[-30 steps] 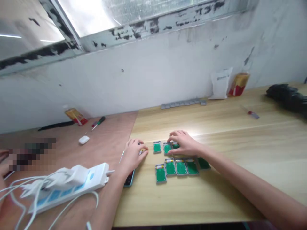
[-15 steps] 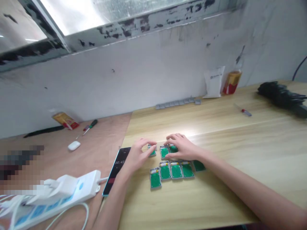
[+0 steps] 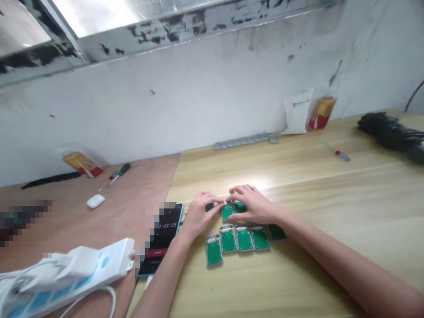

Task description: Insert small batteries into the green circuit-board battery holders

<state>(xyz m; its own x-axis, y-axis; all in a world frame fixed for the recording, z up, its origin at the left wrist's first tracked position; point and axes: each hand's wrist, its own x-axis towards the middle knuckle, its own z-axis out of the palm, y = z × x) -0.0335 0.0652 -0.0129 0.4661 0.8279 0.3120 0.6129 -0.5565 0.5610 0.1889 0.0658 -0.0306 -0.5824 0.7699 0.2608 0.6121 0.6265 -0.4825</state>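
Note:
My left hand (image 3: 202, 212) reaches in from the left, thumb and index finger nearly together at the top of a green circuit board (image 3: 227, 213) in a grey case. A small white piece shows at those fingertips; what they pinch is not clear. My right hand (image 3: 251, 205) is curled over this board from the right, thumb at its lower edge and index finger near its top. Beneath the right hand lies another green board (image 3: 239, 206). A third board (image 3: 209, 206) is mostly hidden behind my left fingers. Nearer me, a row of similar boards (image 3: 244, 239) carries white-and-gold cylindrical batteries.
Left of my hand lies a phone (image 3: 164, 238) showing a timer, with a white power strip (image 3: 114, 260) beside it. Screwdrivers (image 3: 121, 172) and a white case (image 3: 96, 201) lie farther left. Grey pieces (image 3: 243, 142) line the wall; a black bundle (image 3: 387, 132) lies far right.
My left hand has moved right, from the leftmost board of the far row to the top of the board at my right hand. My right hand stays nearly in place. The view has shifted slightly.

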